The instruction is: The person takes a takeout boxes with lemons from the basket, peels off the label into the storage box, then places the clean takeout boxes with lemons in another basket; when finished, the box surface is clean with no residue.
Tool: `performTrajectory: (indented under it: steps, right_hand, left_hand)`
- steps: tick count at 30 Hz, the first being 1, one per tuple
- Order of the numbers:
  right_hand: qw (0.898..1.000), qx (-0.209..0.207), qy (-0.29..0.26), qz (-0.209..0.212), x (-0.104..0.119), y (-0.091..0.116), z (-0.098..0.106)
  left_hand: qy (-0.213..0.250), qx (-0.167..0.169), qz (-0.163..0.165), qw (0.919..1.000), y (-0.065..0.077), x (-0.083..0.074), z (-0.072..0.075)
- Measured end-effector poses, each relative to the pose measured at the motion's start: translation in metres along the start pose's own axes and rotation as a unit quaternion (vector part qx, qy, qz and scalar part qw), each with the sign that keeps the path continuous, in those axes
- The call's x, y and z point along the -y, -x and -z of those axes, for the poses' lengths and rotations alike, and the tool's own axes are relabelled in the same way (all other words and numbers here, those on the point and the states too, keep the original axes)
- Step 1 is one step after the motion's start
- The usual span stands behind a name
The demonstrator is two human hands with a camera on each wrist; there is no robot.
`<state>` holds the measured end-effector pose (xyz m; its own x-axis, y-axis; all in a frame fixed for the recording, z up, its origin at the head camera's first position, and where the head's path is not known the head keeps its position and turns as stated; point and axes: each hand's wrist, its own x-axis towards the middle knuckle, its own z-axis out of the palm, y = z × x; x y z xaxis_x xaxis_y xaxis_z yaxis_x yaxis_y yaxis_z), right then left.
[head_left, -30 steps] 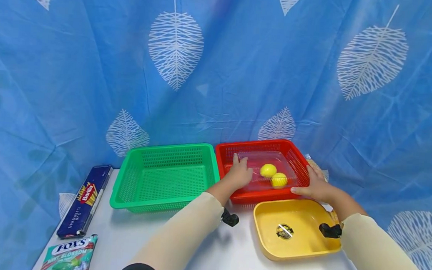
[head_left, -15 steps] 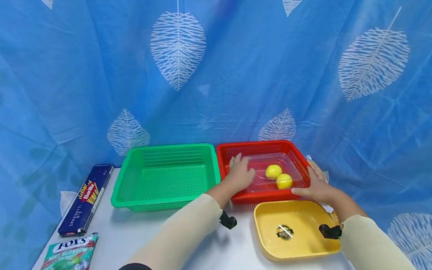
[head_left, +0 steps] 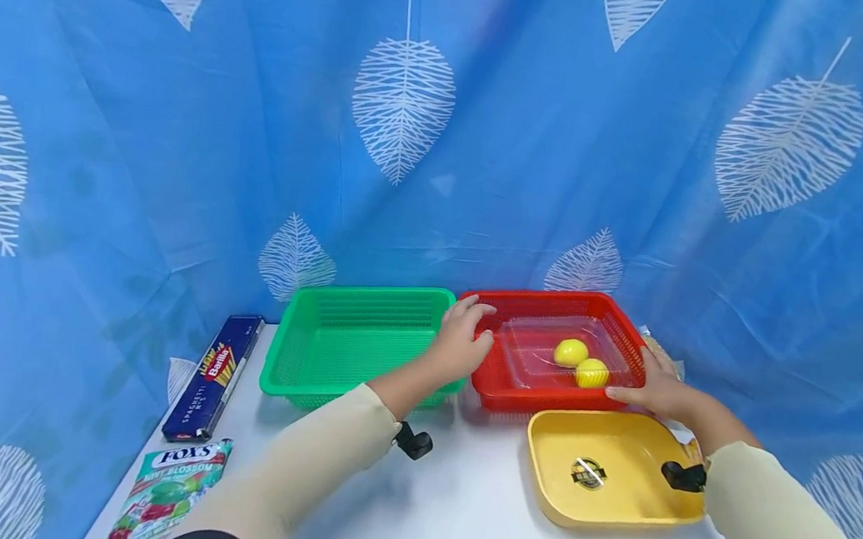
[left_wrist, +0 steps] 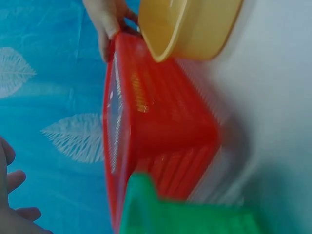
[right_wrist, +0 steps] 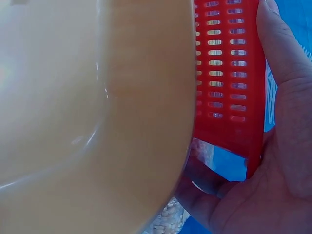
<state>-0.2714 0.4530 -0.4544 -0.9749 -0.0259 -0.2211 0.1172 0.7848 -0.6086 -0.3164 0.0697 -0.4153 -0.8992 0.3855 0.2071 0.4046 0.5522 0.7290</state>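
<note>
My left hand (head_left: 462,338) hovers over the adjoining rims of the green basket (head_left: 286,351) and the red basket (head_left: 520,399), its fingers spread and holding nothing. In the left wrist view its fingers (left_wrist: 17,180) show apart from the red basket. At the red basket's front right corner, my right hand (head_left: 667,393) grips the rim; in the right wrist view the thumb (right_wrist: 278,44) lies along the rim and the fingers reach around below. Inside the red basket sits a clear plastic tray (head_left: 524,343) with two yellow pieces, one smooth (head_left: 570,353) and one ridged (head_left: 592,373).
A yellow tub (head_left: 610,503) stands in front of the red basket. On the left lie a blue Barilla spaghetti box (head_left: 213,379) and a Fox's candy bag (head_left: 170,489). Behind the right hand, a packet (head_left: 662,352) shows partly. A blue leaf-print curtain (head_left: 501,141) hangs behind.
My left hand has lifted out of the red basket and moved left to the green basket's rim. My right hand stays on the red basket's corner. The head view has turned slightly left.
</note>
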Motion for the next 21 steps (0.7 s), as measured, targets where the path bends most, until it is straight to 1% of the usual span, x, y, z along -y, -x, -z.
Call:
performTrajectory:
  steps: [3, 6, 10, 13, 15, 17, 21]
  right_hand:
    - [1.0, -0.004, 0.004, 0.006, -0.005, -0.004, 0.003]
    - [1.0, -0.011, 0.022, 0.013, -0.012, -0.008, 0.006]
    - [0.999, -0.022, 0.031, 0.019, -0.017, -0.008, 0.011]
    - [0.999, -0.027, 0.014, 0.018, -0.018, -0.004, 0.012]
    - [0.999, -0.03, 0.009, 0.019, -0.016, -0.003, 0.013]
    - [0.999, -0.033, 0.016, 0.016, -0.013, 0.0, 0.015]
    - [0.997, -0.046, 0.062, 0.025, 0.007, 0.004, 0.02]
  left_hand:
    - [-0.026, 0.008, -0.008, 0.9996, 0.004, 0.003, 0.021]
    - [-0.07, 0.012, -0.014, 0.9974, 0.013, 0.007, 0.039]
    - [-0.118, 0.015, -0.02, 0.9928, 0.028, 0.014, 0.059]
    - [-0.145, 0.016, -0.014, 0.9892, 0.041, 0.023, 0.073]
    - [-0.162, 0.016, -0.006, 0.9867, 0.049, 0.029, 0.082]
    - [-0.179, 0.017, 0.002, 0.9836, 0.055, 0.034, 0.091]
    - [-0.214, 0.012, 0.009, 0.9768, 0.065, 0.042, 0.106]
